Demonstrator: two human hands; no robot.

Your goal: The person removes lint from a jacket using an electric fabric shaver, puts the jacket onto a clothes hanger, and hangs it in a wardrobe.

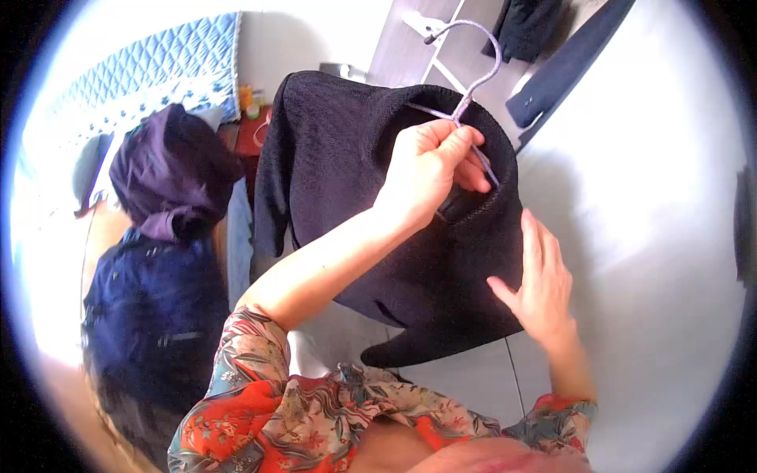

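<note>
far left: blue quilt [158,75], purple cloth [169,169] heaped over navy clothes [150,307]. centre: black sweater [355,173] hanging in the air on a hanger [471,75]. left hand [430,169] fingers closed around the hanger at the collar. right hand [540,280] flat against sweater's lower edge, fingers spread, gripping nothing.

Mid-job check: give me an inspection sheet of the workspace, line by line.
Surface: pale tiled floor below the hands.
Job's things: black knit sweater hanging on a purple hanger.
Clutter: dark blue and purple clothes pile at left; dark garments at top right.
Grippers: left hand grips the hanger at the neckline; right hand lies open against the sweater's lower edge.
Cables: nothing seen.
Surroundings: blue quilted cover at upper left; small red table with bottles behind the sweater.
</note>
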